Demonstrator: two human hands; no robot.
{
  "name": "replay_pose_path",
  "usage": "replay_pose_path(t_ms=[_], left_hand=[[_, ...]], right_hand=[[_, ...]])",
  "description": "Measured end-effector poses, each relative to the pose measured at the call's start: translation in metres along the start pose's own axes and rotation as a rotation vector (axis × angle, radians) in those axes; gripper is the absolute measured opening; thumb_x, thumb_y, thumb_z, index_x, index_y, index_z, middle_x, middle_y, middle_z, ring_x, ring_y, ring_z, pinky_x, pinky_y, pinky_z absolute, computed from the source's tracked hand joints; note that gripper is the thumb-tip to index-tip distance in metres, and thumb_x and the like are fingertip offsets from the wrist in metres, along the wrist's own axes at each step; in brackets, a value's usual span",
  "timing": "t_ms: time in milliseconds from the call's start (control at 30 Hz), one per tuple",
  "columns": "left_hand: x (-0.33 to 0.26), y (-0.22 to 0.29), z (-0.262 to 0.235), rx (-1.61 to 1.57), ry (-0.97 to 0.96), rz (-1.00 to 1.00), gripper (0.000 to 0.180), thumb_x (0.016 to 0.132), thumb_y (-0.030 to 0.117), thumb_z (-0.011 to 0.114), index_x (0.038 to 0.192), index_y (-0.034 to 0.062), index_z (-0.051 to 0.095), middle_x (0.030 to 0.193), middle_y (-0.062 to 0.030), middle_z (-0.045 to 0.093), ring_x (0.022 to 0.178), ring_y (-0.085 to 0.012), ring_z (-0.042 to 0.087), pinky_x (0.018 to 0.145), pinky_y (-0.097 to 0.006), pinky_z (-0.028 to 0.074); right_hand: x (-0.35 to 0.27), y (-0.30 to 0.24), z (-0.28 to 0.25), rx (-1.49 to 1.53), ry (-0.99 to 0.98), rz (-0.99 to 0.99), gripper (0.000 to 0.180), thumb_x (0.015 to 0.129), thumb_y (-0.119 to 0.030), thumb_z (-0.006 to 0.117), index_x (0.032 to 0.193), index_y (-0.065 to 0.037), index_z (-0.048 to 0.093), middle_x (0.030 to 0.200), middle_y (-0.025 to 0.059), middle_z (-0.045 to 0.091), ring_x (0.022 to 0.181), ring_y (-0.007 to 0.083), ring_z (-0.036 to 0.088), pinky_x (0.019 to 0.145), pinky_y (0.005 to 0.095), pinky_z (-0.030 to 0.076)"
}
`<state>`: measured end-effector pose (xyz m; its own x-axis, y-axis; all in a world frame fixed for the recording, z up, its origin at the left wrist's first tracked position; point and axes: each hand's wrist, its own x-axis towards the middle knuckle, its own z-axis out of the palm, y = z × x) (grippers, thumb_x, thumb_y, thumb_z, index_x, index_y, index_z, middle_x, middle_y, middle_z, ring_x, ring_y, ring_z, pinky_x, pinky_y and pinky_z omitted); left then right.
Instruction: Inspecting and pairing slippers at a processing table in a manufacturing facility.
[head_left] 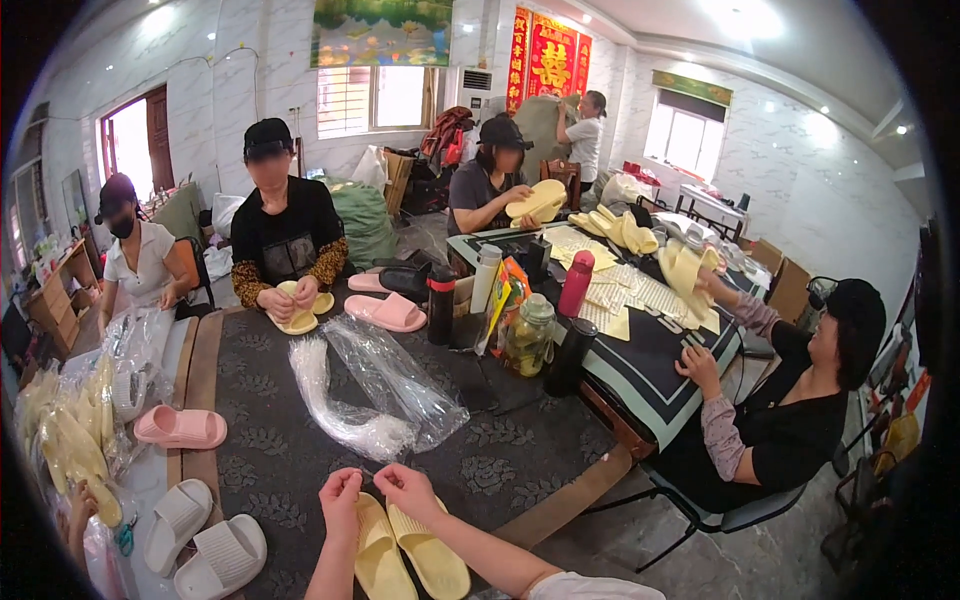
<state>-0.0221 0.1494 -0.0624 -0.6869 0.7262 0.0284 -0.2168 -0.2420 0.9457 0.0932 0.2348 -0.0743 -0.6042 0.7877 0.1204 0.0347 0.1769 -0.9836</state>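
At the near edge of the table lies a pair of pale yellow slippers (432,550), side by side with their straps up. Above their toe ends my left hand (342,492) and my right hand (408,492) come close together, fingertips pinched. Whatever they hold is too small to make out. A bundle of thin white plastic strands (335,395) lies just beyond my hands, beside a clear plastic bag (410,385). Grey-white slippers (222,556) sit to the left, with a pink slipper (181,427) farther off.
A dark patterned cloth (490,450) covers the table. Bottles, including a black flask (441,303), and a glass jar (528,337) stand ahead. Co-workers sit around; one handles a yellow slipper (297,310) across from me. Bagged yellow slippers (75,440) fill the left side.
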Motion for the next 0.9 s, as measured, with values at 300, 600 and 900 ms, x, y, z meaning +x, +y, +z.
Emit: replay_pose_path(t_ms=[300, 600, 900], left_hand=[[-0.003, 0.003, 0.008, 0.126, -0.122, -0.027, 0.015, 0.090, 0.014, 0.062, 0.099, 0.0060, 0.071, 0.075, 0.0086, 0.056, 0.062, -0.0005, 0.042, 0.055, -0.018, 0.032], [-0.001, 0.022, 0.008, 0.150, -0.125, -0.033, 0.023, 0.092, 0.014, 0.059, 0.107, -0.0016, 0.068, 0.106, -0.0045, 0.066, 0.101, -0.0132, 0.058, 0.090, -0.026, 0.043], [0.000, 0.008, -0.006, -0.056, -0.077, -0.145, 0.021, 0.092, 0.014, 0.061, 0.110, 0.0051, 0.067, 0.094, 0.0031, 0.063, 0.084, -0.0052, 0.052, 0.077, -0.022, 0.043]], right_hand=[[0.001, 0.007, -0.010, 0.312, 0.045, -0.036, 0.009, 0.092, -0.012, 0.064, 0.097, -0.004, 0.063, 0.084, -0.0045, 0.061, 0.073, 0.0019, 0.054, 0.065, 0.0185, 0.045], [0.001, -0.003, -0.007, 0.380, 0.047, -0.089, 0.005, 0.089, -0.009, 0.066, 0.090, -0.004, 0.066, 0.083, -0.0025, 0.063, 0.075, 0.0057, 0.056, 0.069, 0.0219, 0.048], [0.000, -0.006, -0.001, 0.230, -0.045, 0.016, 0.005, 0.087, -0.006, 0.069, 0.086, -0.004, 0.065, 0.074, -0.0074, 0.058, 0.066, 0.0004, 0.050, 0.059, 0.0171, 0.039]])
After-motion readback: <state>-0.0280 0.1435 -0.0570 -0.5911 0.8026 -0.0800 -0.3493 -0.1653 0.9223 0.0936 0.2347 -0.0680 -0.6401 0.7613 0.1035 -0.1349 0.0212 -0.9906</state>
